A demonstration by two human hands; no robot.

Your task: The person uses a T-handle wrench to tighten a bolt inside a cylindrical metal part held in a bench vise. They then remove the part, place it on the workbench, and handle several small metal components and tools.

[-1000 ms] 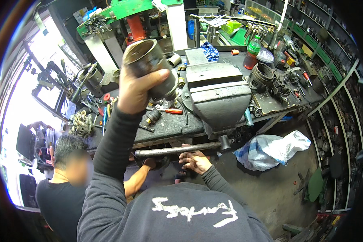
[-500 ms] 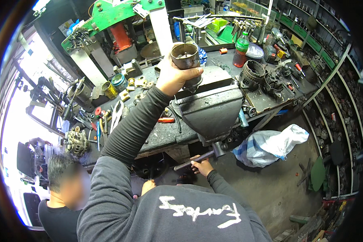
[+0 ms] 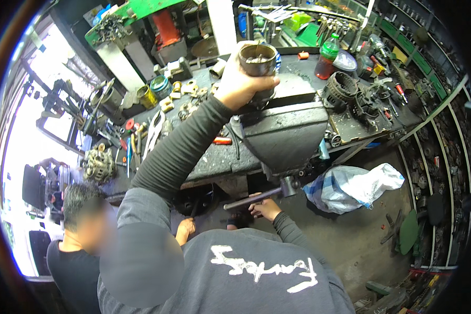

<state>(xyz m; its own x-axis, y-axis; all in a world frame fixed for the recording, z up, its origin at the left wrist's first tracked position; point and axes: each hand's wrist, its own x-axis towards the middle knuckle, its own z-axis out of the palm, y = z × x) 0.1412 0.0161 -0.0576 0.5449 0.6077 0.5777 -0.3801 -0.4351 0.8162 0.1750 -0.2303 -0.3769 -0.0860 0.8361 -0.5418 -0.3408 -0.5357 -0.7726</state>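
From here I have my left hand (image 3: 238, 86) wrapped round a dark metal cylinder (image 3: 260, 67), its long axis nearly upright, open mouth up. It stands over the vise (image 3: 288, 138); I can't tell if they touch. My right hand (image 3: 268, 208) is at a metal bar (image 3: 243, 202), its grip unclear to me. Rightward on the bench (image 3: 214, 170), housings (image 3: 341, 90) and a bottle (image 3: 325, 63) crowd together. White script lettering (image 3: 264, 269) crosses my dark shirt (image 3: 220, 285), upside down.

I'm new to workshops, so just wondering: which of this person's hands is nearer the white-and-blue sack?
Right. The right hand, holding the hammer, is left of the sack; the left hand, holding the metal cylinder, is farther, up by the vise.
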